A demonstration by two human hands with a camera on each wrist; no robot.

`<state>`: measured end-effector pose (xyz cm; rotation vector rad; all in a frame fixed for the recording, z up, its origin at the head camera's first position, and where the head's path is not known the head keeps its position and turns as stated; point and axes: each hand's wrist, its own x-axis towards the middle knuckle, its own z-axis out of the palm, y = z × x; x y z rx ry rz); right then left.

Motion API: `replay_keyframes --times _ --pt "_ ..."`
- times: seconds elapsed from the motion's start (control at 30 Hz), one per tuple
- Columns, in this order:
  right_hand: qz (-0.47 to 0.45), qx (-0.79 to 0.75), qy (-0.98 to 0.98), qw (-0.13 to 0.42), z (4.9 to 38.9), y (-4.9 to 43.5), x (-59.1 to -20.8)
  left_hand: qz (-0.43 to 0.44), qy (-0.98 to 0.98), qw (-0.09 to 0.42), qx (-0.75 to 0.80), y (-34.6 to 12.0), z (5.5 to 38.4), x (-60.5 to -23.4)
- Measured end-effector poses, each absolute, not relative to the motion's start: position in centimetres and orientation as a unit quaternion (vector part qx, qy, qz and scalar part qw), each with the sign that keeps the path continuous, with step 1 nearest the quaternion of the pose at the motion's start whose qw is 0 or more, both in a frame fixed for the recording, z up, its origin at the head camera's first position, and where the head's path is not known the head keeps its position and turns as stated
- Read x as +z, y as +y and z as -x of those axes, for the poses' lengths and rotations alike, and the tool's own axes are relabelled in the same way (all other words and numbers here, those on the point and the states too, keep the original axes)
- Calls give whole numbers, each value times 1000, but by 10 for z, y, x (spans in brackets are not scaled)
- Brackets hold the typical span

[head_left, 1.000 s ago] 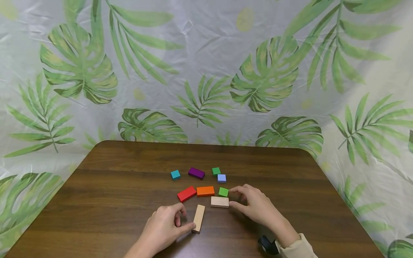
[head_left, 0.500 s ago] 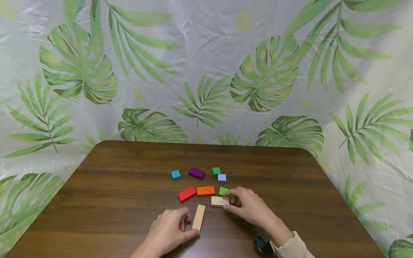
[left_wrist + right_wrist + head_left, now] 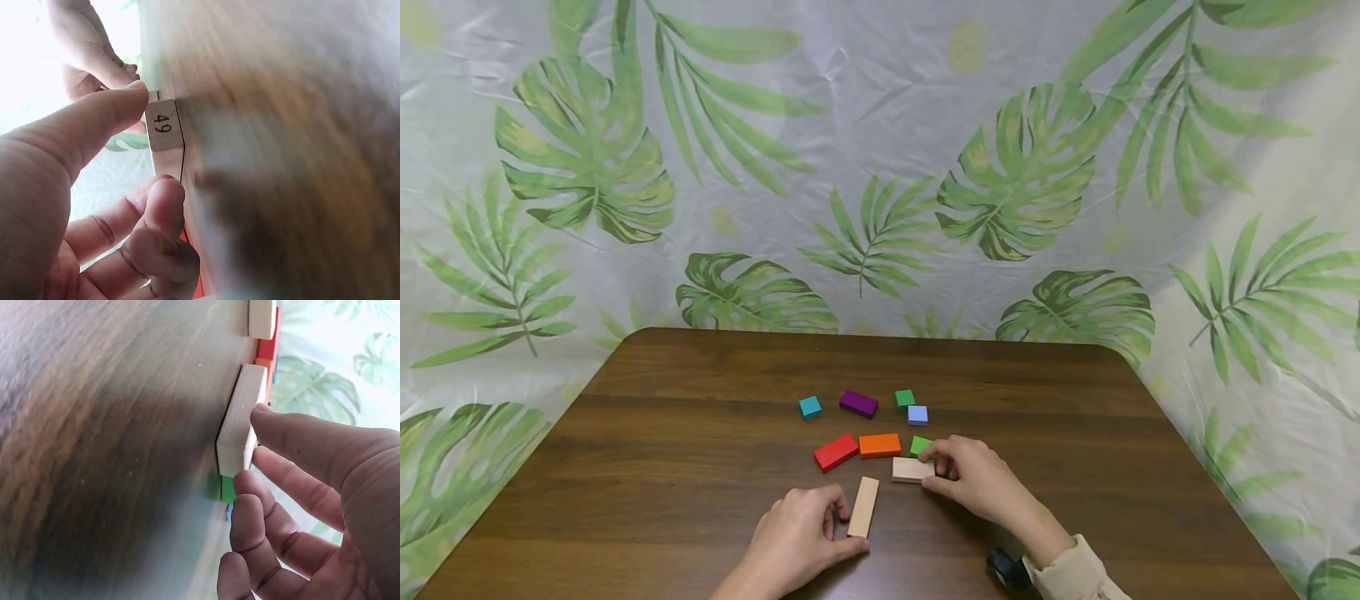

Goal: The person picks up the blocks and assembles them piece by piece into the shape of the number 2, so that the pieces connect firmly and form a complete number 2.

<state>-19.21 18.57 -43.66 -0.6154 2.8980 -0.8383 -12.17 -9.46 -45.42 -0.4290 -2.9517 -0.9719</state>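
Note:
Two plain wooden blocks lie flat on the brown table (image 3: pixel 662 467). My left hand (image 3: pixel 797 533) is at the near end of the upright-pointing wooden block (image 3: pixel 864 504), thumb at its near corner and index finger by its left side. Printed digits show on that block's end face (image 3: pixel 164 125) in the left wrist view. My right hand (image 3: pixel 981 479) has thumb and index finger around the right end of the crosswise wooden block (image 3: pixel 910 471). In the right wrist view, the thumb overlaps this block's (image 3: pixel 240 419) upper edge, and the other fingers are loosely bent.
Beyond the wooden blocks lie a red block (image 3: pixel 836 452), an orange block (image 3: pixel 879 446) and a partly hidden green block (image 3: pixel 919 446). Farther back are a teal block (image 3: pixel 809 407), a purple block (image 3: pixel 858 403), a darker green block (image 3: pixel 905 399) and a light blue block (image 3: pixel 917 415).
My left hand has shifted right, its thumb moving round the near end of its block. The right hand has moved left over the crosswise block's right end. The blocks stay in place.

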Motion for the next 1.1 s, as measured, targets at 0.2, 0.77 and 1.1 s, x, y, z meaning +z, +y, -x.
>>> replay_keyframes --times 0.2,0.77,1.1 --pt "197 -279 939 24 194 189 -438 132 -944 10 -302 -91 120 -454" --pt "186 -283 940 32 195 193 -439 125 -946 -5 -300 -89 122 -453" --pt "183 -287 939 38 195 194 -440 125 -946 -10 -298 -88 123 -453"
